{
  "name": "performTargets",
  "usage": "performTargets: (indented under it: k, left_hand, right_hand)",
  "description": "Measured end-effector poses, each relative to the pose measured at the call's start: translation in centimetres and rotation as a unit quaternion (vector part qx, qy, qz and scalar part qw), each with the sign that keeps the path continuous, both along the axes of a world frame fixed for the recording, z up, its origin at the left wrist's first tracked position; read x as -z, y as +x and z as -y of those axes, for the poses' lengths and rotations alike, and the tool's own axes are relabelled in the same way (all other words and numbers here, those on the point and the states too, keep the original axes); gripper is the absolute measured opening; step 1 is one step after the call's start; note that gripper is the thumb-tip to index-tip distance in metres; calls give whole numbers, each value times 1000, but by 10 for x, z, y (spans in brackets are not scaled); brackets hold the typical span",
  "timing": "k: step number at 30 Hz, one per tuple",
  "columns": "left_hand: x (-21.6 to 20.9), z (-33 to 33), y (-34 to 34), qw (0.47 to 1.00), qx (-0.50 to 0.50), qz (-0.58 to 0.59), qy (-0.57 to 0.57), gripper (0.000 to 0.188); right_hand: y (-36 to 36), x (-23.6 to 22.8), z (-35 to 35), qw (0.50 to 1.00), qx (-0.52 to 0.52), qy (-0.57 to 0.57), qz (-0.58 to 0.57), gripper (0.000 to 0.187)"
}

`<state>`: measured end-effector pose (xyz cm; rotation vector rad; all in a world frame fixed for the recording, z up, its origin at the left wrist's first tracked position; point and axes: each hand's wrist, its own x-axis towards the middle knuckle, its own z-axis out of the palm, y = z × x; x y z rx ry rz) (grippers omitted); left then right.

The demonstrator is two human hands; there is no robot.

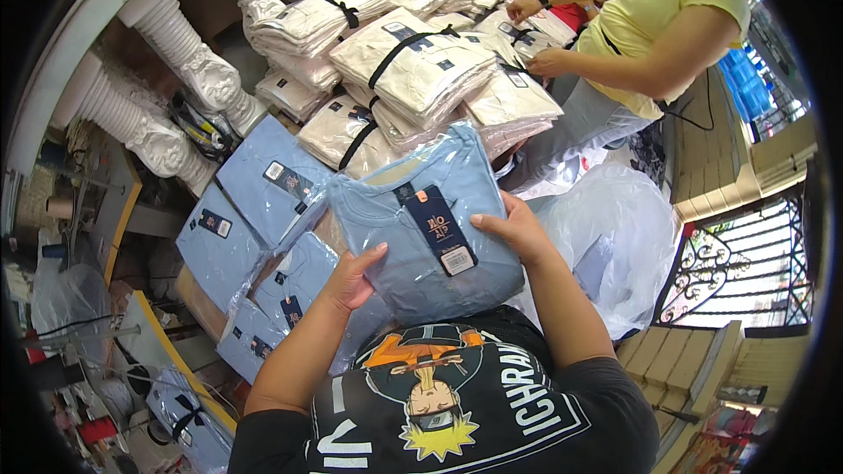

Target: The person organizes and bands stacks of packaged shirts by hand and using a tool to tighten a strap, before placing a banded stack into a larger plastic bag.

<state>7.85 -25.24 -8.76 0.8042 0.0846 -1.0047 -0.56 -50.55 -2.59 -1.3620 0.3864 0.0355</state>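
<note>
Between my two hands is a folded light blue shirt (395,272) in a clear plastic bag, held up in front of my body. A dark hang tag (439,228) lies on its front under the plastic. My left hand (354,279) grips the lower left edge, thumb on top. On the right edge, my right hand (518,228) presses its thumb near the tag, with its fingers hidden underneath. Several more bagged blue shirts (272,180) lie to the left, on a brown cardboard surface (200,303).
Beyond the blue shirts rise stacks of bagged cream garments (421,61) tied with black bands. A person in a yellow top (676,26) handles one such bundle at the far right. White balusters (198,70) line the far left. A large translucent plastic bag (615,237) sits to my right.
</note>
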Motion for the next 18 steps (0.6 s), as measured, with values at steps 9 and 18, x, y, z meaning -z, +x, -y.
performTargets:
  k: [9, 18]
  left_hand:
    - [17, -42, 35, 986, -121, 87, 71, 48]
    - [52, -80, 68, 970, -188, 33, 152, 41]
  right_hand:
    - [41, 32, -12, 989, -136, 49, 35, 44]
    - [76, 59, 59, 965, -251, -69, 35, 43]
